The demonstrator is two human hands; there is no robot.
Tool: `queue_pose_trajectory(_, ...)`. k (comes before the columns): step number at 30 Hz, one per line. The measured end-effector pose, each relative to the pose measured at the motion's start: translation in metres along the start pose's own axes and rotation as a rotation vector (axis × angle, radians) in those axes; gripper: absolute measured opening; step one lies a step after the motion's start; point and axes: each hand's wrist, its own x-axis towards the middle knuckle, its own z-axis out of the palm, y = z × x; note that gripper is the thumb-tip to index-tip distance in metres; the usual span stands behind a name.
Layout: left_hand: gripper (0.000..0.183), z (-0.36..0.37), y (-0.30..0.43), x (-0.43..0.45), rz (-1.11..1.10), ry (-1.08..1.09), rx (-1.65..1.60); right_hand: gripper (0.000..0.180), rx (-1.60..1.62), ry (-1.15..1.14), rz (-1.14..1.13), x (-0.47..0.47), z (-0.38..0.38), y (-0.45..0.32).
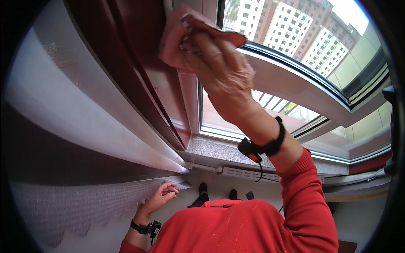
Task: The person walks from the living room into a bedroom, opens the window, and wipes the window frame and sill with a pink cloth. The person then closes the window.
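My right hand (pixel 226 68) is raised and grips a pink cloth (pixel 174 47). It holds the cloth, which has a dark-edged fold, up against the window surround, where the dark red frame (pixel 133 57) meets the pale window frame (pixel 269 74). Slight blur shows on the cloth. Lower left, my left hand (pixel 164 194) hangs beside the hem of a grey curtain (pixel 95 196), its fingers loosely bent and slightly apart. Nothing shows in its grasp; whether it touches the curtain is unclear. Each wrist wears a black strap with a small device.
White sheer curtain (pixel 95 110) hangs in folds at the left. Below the window lie a speckled stone sill (pixel 215 150) and a white radiator (pixel 250 172). Glass panes (pixel 297 31) show tall buildings outside. At right, more fabric (pixel 351 185) lies by the sill. My shoes (pixel 202 188) stand on a pale floor.
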Motion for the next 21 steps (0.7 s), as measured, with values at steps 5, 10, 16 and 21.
queue_pose_trajectory(5,0.037,0.022,0.005,-0.007,0.002,0.105,0.047,0.034,-0.143,-0.189,-0.137,-0.067,0.072,-0.017)
queue_pose_trajectory(10,0.039,0.061,0.01,-0.005,0.041,0.085,0.067,0.042,0.173,-0.64,-0.069,-0.172,0.081,-0.036)
queue_pose_trajectory(16,0.044,0.116,0.043,0.043,0.131,0.006,0.278,0.046,1.894,-0.984,1.472,-0.257,-0.024,-0.023)
queue_pose_trajectory(21,0.047,0.185,0.08,0.093,0.155,-0.084,0.499,0.055,2.242,-0.399,1.672,-0.275,-0.099,-0.008)
